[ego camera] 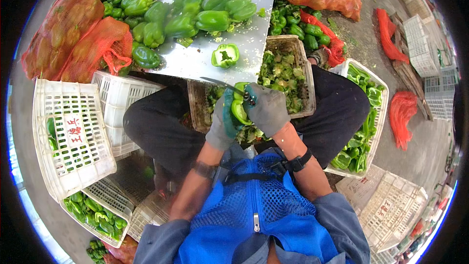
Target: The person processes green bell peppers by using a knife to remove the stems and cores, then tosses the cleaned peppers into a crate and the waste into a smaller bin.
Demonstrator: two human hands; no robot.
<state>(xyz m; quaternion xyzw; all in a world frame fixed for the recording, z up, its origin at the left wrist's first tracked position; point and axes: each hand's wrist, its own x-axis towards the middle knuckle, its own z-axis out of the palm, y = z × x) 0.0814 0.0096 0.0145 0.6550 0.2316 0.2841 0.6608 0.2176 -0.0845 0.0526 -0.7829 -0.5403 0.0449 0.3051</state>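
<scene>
My left hand (223,119), in a grey and green work glove, holds a cut green bell pepper (240,112) above the crates between my knees. Gloved the same way, my right hand (267,108) grips a knife (222,83) and presses close against the pepper. The knife's dark blade points left across the front edge of the metal table; its handle is mostly hidden in my fingers. On the table (176,60) near the blade lies a cut pepper piece (225,55) with its hollow side showing. Behind it is a heap of whole green peppers (212,21).
A crate of pepper scraps (309,91) stands between my knees. Cut peppers fill a white crate (381,124) at my right. More white crates (73,165) stack at my left. Red mesh sacks (66,29) lean at the table's left, and empty mesh (402,117) lies on the floor.
</scene>
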